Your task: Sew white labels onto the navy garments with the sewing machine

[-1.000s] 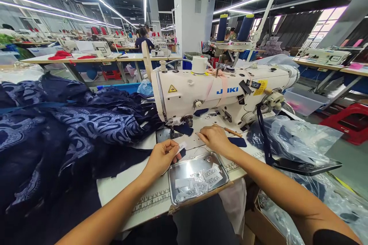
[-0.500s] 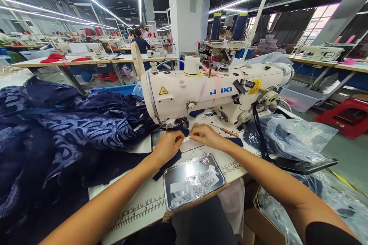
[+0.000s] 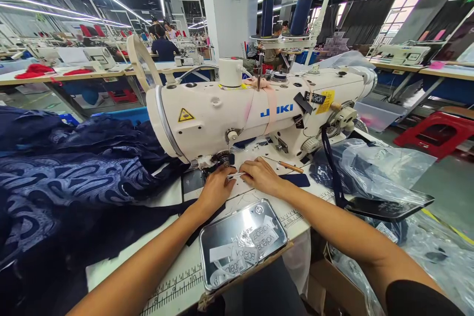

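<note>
A small white label (image 3: pixel 234 176) is stretched between my two hands, just in front of the sewing machine's needle area. My left hand (image 3: pixel 217 187) is closed on its left end, beside the presser foot. The fingers of my right hand (image 3: pixel 259 176) pinch the other end. Above them stands the white sewing machine (image 3: pixel 211 118). Nearer me, a shiny metal tray (image 3: pixel 225 231) holds several loose white labels (image 3: pixel 246 252) with printed lettering. Dark navy fabric (image 3: pixel 122 222) with pale embroidery spreads to the left, and a strip of it runs under my left wrist.
A wooden-handled tool (image 3: pixel 291 167) and a navy fabric piece (image 3: pixel 296 179) lie right of my right hand. Plastic-wrapped goods (image 3: pixel 366 163) and a black tray (image 3: pixel 392 207) are farther right. A red stool (image 3: pixel 431 131) stands on the floor. Thread cones (image 3: pixel 299 15) rise behind the machine.
My right hand has come left and taken hold of the label's other end. My left hand has moved up toward the needle area. The camera view has come closer to the machine.
</note>
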Motion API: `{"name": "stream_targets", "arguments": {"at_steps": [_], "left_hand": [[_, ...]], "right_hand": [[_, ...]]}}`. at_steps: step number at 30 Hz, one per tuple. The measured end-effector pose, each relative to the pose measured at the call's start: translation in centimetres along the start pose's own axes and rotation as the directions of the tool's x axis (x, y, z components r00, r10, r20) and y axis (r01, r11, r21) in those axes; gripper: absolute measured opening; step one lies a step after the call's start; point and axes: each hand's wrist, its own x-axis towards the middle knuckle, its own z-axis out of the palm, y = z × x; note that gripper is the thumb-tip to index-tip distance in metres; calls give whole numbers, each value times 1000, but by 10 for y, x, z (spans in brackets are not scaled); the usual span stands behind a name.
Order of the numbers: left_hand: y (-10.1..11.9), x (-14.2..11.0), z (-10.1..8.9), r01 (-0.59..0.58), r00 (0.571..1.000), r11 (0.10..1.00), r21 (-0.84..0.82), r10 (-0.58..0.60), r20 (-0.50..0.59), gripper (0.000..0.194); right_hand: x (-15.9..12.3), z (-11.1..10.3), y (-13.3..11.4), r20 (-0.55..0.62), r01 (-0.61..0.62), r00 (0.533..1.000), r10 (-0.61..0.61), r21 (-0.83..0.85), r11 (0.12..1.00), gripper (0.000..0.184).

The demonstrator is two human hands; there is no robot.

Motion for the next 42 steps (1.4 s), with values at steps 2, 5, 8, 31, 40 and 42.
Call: {"name": "stream_targets", "arguments": {"at_steps": [2,5,8,31,40,42], "left_hand": [[0,1,0,-6,1000,1000,-10,7,1,25],[1,1,1,-11,1000,1000,0,11,4,26],[1,0,1,-23,1000,1000,19,23,4,26],[12,-13,-22,71,997,968,-240,-76,-9,14],[30,-50,-48,164,985,792,-589,-168,49,20],[32,-57,-53,161,985,768,-619,-164,53,26]], "right_hand": [[0,-1,-1,4,-13,1000,13,13,1000,8],[0,-4,-3,16,-26,1000,25,21,999,9],[0,-6,-5,31,-31,999,30,4,1000,11],[-3,-17,-9,37,-138,986,162,728,672,10],[-9,-29,-42,224,-266,952,209,943,200,18],[-10,-29,-47,227,-265,952,206,948,179,18]]}}
